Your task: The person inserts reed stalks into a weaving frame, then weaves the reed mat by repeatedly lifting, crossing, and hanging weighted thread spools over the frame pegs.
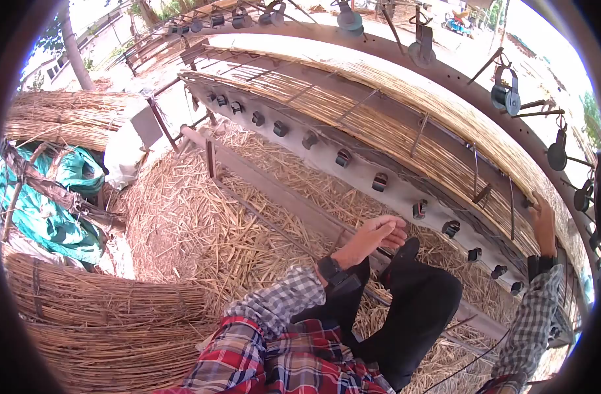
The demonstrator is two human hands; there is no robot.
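Note:
My left hand (377, 235) is held in the air over my knees, its fingers stretched out and slightly curved, with nothing visible in it. It is nearest to the metal rail with small dark spools (379, 182). At the right, my right hand (543, 226) reaches up against the layer of reeds (405, 125) lying along the frame. Its fingers are extended on the reeds, and no held thing shows. A long woven edge of reeds curves across behind the rail. Dark bands circle both wrists.
Metal pulleys (505, 92) hang from the curved beam (379, 47) behind the reeds. Rolled reed bundles (110, 322) lie at the left, near a green tarp (70, 210). Loose straw (202, 203) covers the ground. A low metal bar (274, 180) runs in front of the frame.

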